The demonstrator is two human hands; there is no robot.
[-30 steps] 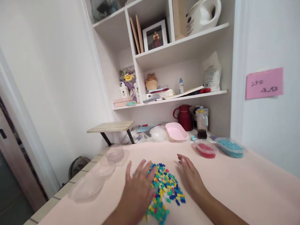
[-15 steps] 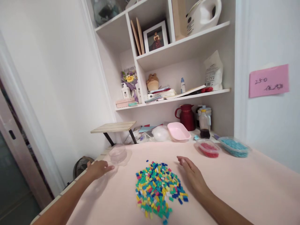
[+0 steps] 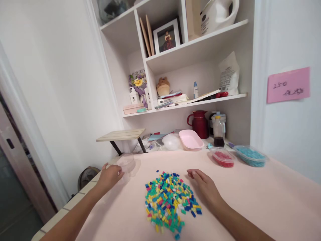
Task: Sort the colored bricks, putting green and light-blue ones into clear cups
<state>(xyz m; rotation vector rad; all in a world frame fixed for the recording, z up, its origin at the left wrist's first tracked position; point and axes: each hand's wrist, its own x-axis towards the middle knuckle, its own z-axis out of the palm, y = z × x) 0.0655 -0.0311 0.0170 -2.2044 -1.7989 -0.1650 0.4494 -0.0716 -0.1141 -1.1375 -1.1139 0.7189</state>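
Observation:
A loose heap of small, brightly coloured plastic bricks (image 3: 168, 201) lies on the pink table cover. Just right of the heap rests my right hand (image 3: 204, 185), turned on its side with fingers stretched out and nothing in it. At the left edge of the table, my left hand (image 3: 110, 175) has its thumb and fingers drawn together beside a round clear container (image 3: 125, 162). A faint see-through shape shows at those fingertips, but I cannot tell whether the hand grips it.
Clear tubs of red pieces (image 3: 223, 159) and blue pieces (image 3: 250, 155) stand at the back right. Behind the cover are a pink tray (image 3: 191, 140), a dark red jug (image 3: 200, 124) and a bottle of dark liquid (image 3: 219, 134). A small wooden stand (image 3: 121, 135) is at the back left.
My left hand has moved right and slightly up, towards the clear container, and its fingers have drawn together. My right hand has shifted slightly left; the heap looks unchanged.

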